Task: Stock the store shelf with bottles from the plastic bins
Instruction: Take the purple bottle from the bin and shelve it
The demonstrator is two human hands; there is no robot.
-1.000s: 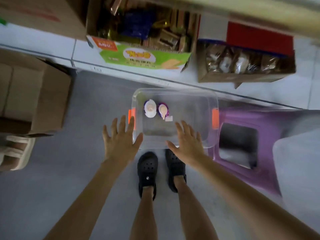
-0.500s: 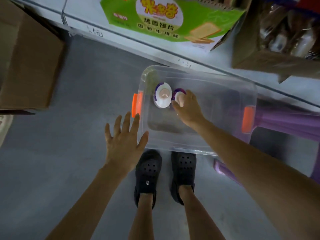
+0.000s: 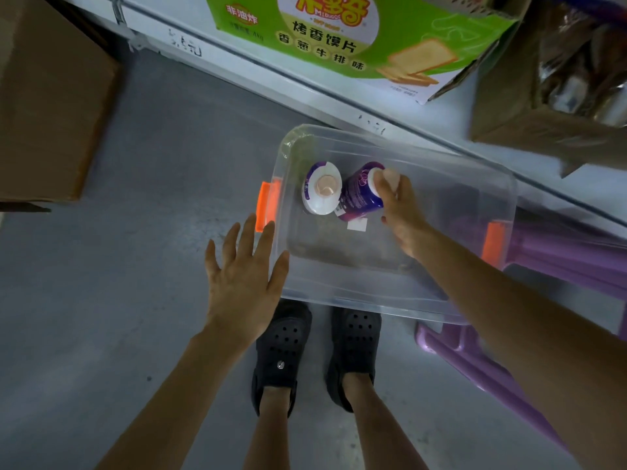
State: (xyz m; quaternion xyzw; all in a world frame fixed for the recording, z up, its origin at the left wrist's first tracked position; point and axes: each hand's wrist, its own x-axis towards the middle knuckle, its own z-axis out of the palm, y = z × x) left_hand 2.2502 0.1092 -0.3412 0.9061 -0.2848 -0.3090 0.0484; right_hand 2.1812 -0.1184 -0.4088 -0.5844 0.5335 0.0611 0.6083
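Down on the floor, below the shelf edge (image 3: 305, 86), the clear plastic bin (image 3: 373, 301) is being worked. Inside it, the purple bottle (image 3: 359, 195) is gripped at its pale cap by the right hand (image 3: 402, 212), with the fingers curled round the top. The bottle is tipped off upright, cap toward the hand and base low in the bin. A hold at the cap is judged the easy way to lift it clear of the walls.

The second bottle (image 3: 322, 189) is left standing upright just beside it, near the orange handle (image 3: 266, 206). The left hand (image 3: 244, 276) is held wide and flat, fingers spread, with nothing in it, at the bin's near left corner. Whether the rim is touched cannot be told; the hand is probably placed there to steady the bin. Only these two bottles are seen in the bin, so the stocking is judged nearly done.
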